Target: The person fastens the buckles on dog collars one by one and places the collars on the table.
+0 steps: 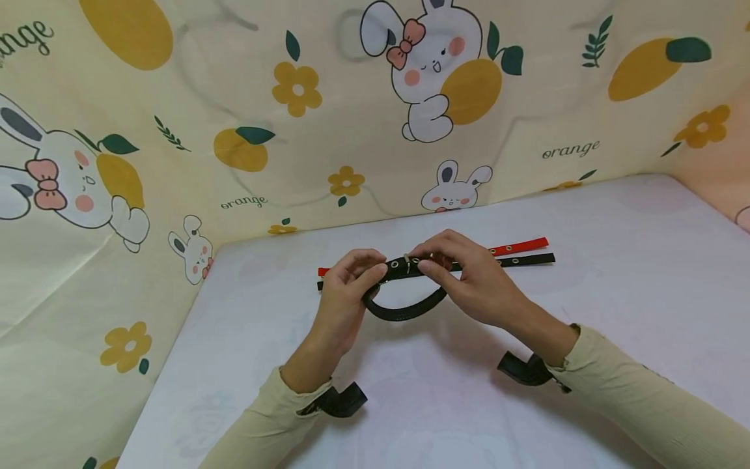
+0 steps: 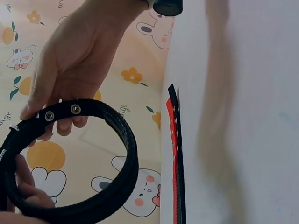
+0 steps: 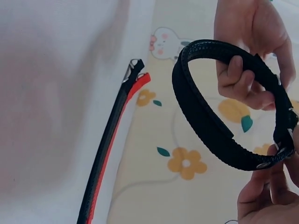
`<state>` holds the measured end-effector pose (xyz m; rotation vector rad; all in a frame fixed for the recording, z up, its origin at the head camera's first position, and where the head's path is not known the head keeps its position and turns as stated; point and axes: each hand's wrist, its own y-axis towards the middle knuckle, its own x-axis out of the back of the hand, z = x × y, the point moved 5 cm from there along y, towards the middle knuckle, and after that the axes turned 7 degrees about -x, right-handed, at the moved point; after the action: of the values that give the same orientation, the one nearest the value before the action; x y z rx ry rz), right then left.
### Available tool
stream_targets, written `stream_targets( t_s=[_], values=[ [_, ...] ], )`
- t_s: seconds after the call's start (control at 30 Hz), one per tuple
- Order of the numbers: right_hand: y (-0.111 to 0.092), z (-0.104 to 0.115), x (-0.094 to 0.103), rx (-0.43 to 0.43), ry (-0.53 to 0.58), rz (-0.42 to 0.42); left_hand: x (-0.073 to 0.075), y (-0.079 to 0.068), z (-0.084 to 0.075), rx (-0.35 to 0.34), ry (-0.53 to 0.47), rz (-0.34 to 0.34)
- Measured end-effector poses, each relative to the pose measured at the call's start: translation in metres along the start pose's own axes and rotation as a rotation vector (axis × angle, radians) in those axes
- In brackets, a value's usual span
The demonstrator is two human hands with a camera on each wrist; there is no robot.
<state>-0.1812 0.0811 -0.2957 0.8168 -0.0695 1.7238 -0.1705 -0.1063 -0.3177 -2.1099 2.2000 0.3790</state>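
A black collar (image 1: 404,312) is bent into a loop and held up above the white table. Its metal buckle (image 1: 407,264) and eyelets face the head camera, with the strap threaded at the buckle. My left hand (image 1: 344,296) pinches the band on the left of the buckle, thumb on the front. On the other side, my right hand (image 1: 476,283) pinches the strap between thumb and fingers. The left wrist view shows the whole ring (image 2: 131,163) with metal eyelets, and the right wrist view shows both hands gripping the collar (image 3: 198,116).
Behind the hands, a red collar (image 1: 530,245) and a second black collar (image 1: 536,259) lie stretched side by side on the white table (image 1: 246,365). A patterned cloth backdrop (image 1: 305,156) rises at the table's far edge. Black wrist mounts (image 1: 348,400) hang under both sleeves.
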Motion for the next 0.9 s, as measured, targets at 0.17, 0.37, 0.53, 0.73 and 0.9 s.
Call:
stream_targets(
  t_s=[0.17,0.37,0.53,0.73,0.9],
  values=[
    [0.001,-0.007,-0.003,-0.073,-0.016,0.099,0.002,-0.001,0.000,-0.024,-0.052,-0.057],
    [0.004,-0.015,0.001,-0.135,-0.007,0.144,0.002,-0.001,-0.002,-0.049,-0.074,-0.076],
    [0.004,-0.016,0.007,-0.155,0.042,0.122,0.001,-0.001,-0.003,-0.051,-0.106,-0.062],
    [0.005,-0.013,0.012,-0.141,0.056,0.095,0.000,-0.001,-0.004,-0.046,-0.133,-0.045],
    [0.006,-0.012,0.015,-0.147,0.060,0.078,-0.001,-0.001,-0.006,-0.035,-0.148,-0.022]
  ],
)
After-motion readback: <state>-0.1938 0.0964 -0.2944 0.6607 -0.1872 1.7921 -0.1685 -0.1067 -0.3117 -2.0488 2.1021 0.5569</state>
